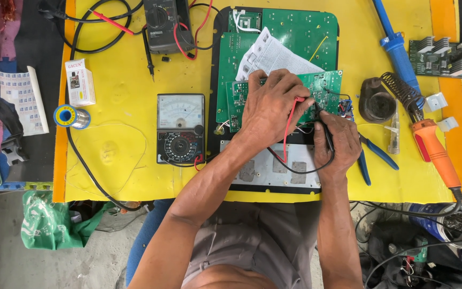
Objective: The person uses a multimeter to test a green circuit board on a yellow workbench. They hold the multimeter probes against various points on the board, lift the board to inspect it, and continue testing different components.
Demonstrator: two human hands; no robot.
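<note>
Hands meet over the green board (327,88) on the yellow surface (118,155). Left hand (271,107) is closed on the red probe (293,109), right hand (338,144) on the black probe (324,126). Both probes run near-vertical, tips up at the board, which lies lengthwise left to right.

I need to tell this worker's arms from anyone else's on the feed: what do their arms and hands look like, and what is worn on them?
Both arms are bare from shoulder to fingertip: no sleeves, gloves, watch, rings or wrist straps show. The left hand and right hand are uncovered, with short nails. The only clothing in view is grey-brown fabric at the lap.
</note>
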